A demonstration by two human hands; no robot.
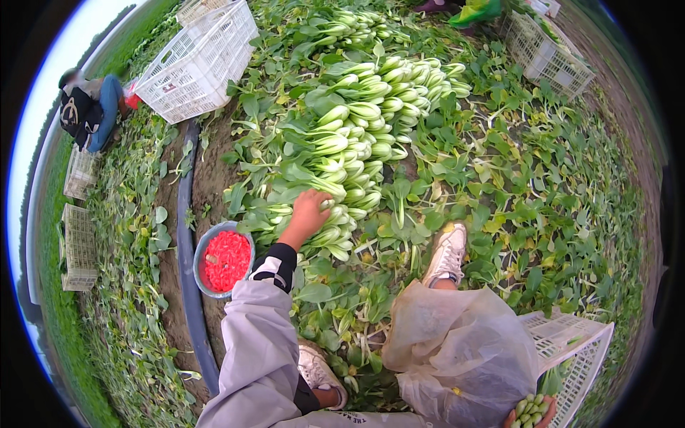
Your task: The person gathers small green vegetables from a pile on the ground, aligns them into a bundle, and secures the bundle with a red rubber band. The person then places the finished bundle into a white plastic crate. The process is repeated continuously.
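Note:
A long heap of bok choy lies ahead of me, pale stem ends to the right and leaves to the left. At its near end my left hand is closed round the stem of one bok choy. Low at the right edge my right hand, partly cut off by the frame, grips a bunch of bok choy, stem ends toward me. That bunch is beside a white plastic crate. A translucent plastic sheet covers my right leg.
A grey-blue basin of red strips sits left of my forearm, beside a dark hose. White crates stand far left and far right. A person crouches at the left. Loose leaves cover the ground around my shoes.

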